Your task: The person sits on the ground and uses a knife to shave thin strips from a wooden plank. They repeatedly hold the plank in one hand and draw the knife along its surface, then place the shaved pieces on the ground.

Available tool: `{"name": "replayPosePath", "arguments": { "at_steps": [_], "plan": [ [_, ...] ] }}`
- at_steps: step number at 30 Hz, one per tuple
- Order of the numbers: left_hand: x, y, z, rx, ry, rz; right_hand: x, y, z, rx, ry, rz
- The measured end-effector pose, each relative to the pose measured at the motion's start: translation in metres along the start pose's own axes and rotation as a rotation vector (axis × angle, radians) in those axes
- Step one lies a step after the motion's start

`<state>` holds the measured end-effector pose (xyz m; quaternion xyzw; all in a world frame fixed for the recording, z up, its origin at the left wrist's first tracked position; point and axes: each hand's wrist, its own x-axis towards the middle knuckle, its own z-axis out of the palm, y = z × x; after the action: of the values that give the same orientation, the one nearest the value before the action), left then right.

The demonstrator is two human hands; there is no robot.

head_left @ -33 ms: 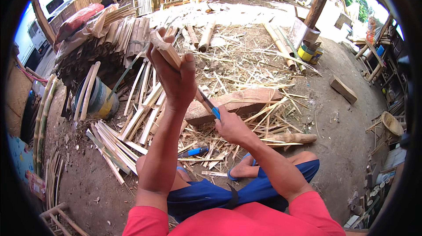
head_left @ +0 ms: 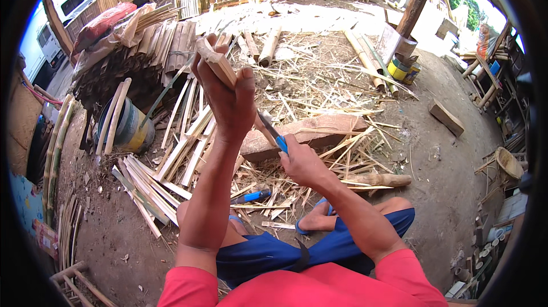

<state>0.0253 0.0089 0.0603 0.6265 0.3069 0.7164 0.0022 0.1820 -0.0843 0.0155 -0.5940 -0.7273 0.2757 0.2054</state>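
Note:
My left hand (head_left: 228,93) is raised, its fingers wrapped round a split bamboo piece (head_left: 218,66) whose upper end tilts away. Lower down, my right hand (head_left: 303,163) grips a knife by its blue handle (head_left: 281,143). The dark blade (head_left: 267,125) points up and left towards my left wrist. A pale brown strip shows just under the blade; it looks like the lower end of the bamboo, though my left hand and wrist hide the part between. Whether the blade touches it, I cannot tell. Behind both hands lies a thick wooden block (head_left: 308,133).
Bamboo slats (head_left: 145,190) lie at the left, near a bucket (head_left: 132,130) with poles in it. A blue-handled tool (head_left: 251,197) rests by my feet. Shavings cover the ground ahead. A stack of split bamboo (head_left: 131,73) stands far left; a wooden piece (head_left: 445,117) lies right.

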Motion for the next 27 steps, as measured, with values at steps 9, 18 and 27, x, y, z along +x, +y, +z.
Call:
{"name": "replayPosePath", "arguments": {
  "at_steps": [9, 18, 27],
  "plan": [
    [0.005, -0.013, -0.005, 0.035, 0.043, -0.009, 0.017, 0.108, 0.086, -0.224, -0.135, 0.251],
    [-0.015, -0.057, -0.012, -0.217, 0.179, -0.359, 0.012, 0.152, 0.153, 0.122, 0.124, -0.05],
    [-0.019, -0.061, -0.028, -0.434, 0.139, -0.437, 0.018, 0.168, 0.151, -0.075, -0.143, 0.407]
  ]
}}
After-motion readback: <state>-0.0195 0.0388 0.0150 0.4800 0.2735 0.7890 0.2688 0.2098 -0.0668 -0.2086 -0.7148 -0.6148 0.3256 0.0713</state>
